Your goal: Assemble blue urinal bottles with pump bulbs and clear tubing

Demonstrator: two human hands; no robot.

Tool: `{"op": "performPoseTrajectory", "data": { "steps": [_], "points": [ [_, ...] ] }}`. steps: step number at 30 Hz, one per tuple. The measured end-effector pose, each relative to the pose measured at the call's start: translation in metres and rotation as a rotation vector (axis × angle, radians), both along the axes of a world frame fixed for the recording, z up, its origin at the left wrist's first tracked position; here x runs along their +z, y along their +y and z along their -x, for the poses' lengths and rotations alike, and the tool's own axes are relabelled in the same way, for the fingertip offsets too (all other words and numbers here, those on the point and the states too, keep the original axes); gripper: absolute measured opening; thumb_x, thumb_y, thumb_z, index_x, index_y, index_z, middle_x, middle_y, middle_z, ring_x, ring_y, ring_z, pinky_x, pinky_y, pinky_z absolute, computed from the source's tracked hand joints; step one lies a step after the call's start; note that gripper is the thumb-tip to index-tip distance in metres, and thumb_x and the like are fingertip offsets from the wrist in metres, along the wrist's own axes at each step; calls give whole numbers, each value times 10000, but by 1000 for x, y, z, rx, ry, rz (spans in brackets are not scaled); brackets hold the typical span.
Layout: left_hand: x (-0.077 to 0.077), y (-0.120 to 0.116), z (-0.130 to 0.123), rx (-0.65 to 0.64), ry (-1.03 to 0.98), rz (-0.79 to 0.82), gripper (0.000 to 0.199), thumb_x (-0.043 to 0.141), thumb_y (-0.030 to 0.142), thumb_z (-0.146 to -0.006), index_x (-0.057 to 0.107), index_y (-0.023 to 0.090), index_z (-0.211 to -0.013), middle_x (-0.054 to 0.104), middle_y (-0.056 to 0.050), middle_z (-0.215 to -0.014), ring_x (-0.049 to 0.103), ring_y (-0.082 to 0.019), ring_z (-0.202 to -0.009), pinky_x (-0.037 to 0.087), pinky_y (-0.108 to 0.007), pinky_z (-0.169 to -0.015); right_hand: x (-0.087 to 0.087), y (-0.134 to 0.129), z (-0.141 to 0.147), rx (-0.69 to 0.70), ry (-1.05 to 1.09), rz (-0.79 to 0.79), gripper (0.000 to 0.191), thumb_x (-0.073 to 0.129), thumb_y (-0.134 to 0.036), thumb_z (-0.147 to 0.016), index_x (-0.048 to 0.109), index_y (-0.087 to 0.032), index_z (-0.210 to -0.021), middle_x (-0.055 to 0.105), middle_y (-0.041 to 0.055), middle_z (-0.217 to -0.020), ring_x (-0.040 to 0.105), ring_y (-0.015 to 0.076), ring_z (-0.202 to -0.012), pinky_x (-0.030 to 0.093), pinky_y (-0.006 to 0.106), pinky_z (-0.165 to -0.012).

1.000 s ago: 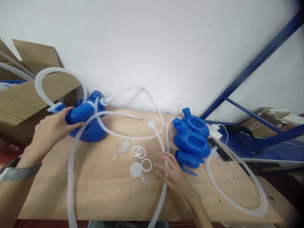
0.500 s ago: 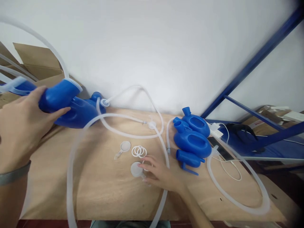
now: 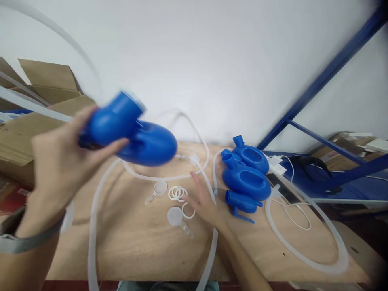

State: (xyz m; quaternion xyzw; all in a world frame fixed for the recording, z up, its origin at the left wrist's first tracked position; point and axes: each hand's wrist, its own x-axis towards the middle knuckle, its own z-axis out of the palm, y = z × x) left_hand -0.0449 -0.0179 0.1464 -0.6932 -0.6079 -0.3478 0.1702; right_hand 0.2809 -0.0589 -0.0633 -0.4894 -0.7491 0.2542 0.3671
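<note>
Swung rightward since half a second ago, the blue bottle (image 3: pixel 151 143) is now up over the left part of the bench (image 3: pixel 136 250), while the right grip (image 3: pixel 203 202) has drawn back from the round lid (image 3: pixel 175 216). Slightly blurred, the bottle is glossy and smooth, with a rounded body and a short, wide, bent neck whose pale-edged mouth points up and to the right. The left grip (image 3: pixel 63 157) is closed around it at its left end, fingers behind and thumb across the near side; neck and body stick out to the right, beyond the thumb tip. The right grip, fingers spread, has nothing visible in it and hovers beside a single white ring (image 3: pixel 188 218). More overlapping rings (image 3: pixel 178 193) lie just beyond its fingertips, well apart from the bottle.
</note>
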Motion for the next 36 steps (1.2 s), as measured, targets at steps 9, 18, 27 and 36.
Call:
{"op": "performPoseTrajectory", "data": {
  "steps": [9, 18, 27, 36],
  "points": [
    [-87, -27, -74, -575, -41, 153, 580, 644, 578, -1006, 606, 246, -1480, 806, -39, -1089, 703, -144, -599, 567, -252, -607, 71, 11, -40, 0, 424, -62, 573, 575, -607, -1036, 503, -413, -1571, 634, 60, -1502, 599, 280, -1402, 471, 523, -1213],
    [-101, -48, -84, -710, -159, 150, 612, 674, 530, -1009, 517, 315, -1560, 778, -52, -1284, 679, -76, -512, 606, -205, -592, 101, 8, -26, 209, 244, -190, 729, 728, -589, -948, 445, -397, -1592, 538, 85, -1597, 537, 289, -1472, 511, 478, -1172],
    [-102, -56, -87, -768, -175, 66, 710, 713, 488, -994, 433, 344, -1630, 760, -66, -1358, 816, -183, -779, 683, -261, -710, 107, 9, 13, 9, 433, -530, 263, 490, -349, -1075, 729, -244, -1040, 766, 51, -983, 735, 213, -899, 580, 360, -825],
    [-93, -60, -82, -768, -152, 8, 757, 747, 464, -973, 415, 340, -1642, 785, -61, -1307, 821, -256, -1014, 694, -328, -886, 120, 9, 26, -119, 898, -145, 387, 487, -566, -1004, 639, -247, -844, 740, 29, -813, 724, 210, -704, 595, 354, -672]
  ]
}}
